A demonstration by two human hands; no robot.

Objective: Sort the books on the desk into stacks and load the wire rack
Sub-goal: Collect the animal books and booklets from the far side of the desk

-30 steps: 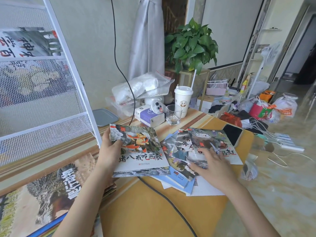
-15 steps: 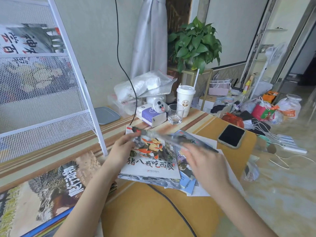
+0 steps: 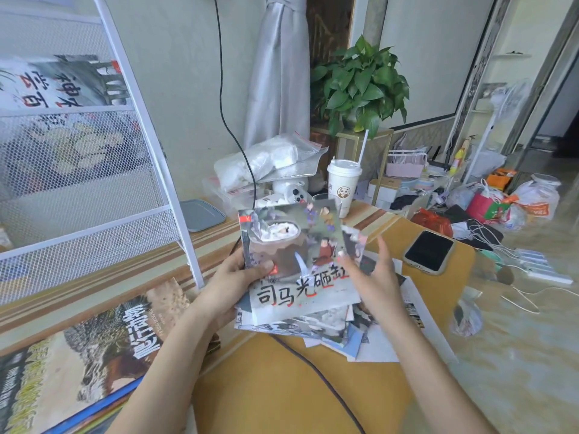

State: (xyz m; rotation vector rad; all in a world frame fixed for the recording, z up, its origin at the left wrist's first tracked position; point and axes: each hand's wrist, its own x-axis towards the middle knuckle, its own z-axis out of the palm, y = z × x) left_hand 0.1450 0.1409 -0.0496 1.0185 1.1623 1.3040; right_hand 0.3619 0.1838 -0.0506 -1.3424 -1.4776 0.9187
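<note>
My left hand point(image 3: 233, 281) grips a small stack of thin picture books point(image 3: 294, 270) by its left edge, thumb on the top cover, which shows a large jar and black Chinese title. My right hand point(image 3: 374, 277) is at the stack's right edge with fingers spread and straight, touching the top book. More thin books point(image 3: 354, 336) lie scattered on the desk under the stack. A white wire rack point(image 3: 94, 189) stands at the left with books on its shelves. A pile of large books point(image 3: 84, 364) lies flat at lower left.
A phone point(image 3: 429, 252) lies on the yellow desk point(image 3: 282, 389) at the right. A black cable point(image 3: 316, 371) crosses the desk. A paper cup point(image 3: 343, 186), a glass, a small box and plastic bags stand behind the books. Bags and chargers clutter the floor at right.
My right hand brought a book from the right pile over and laid it on top of the stack in my left hand. The stack now sits higher and tilted toward me.
</note>
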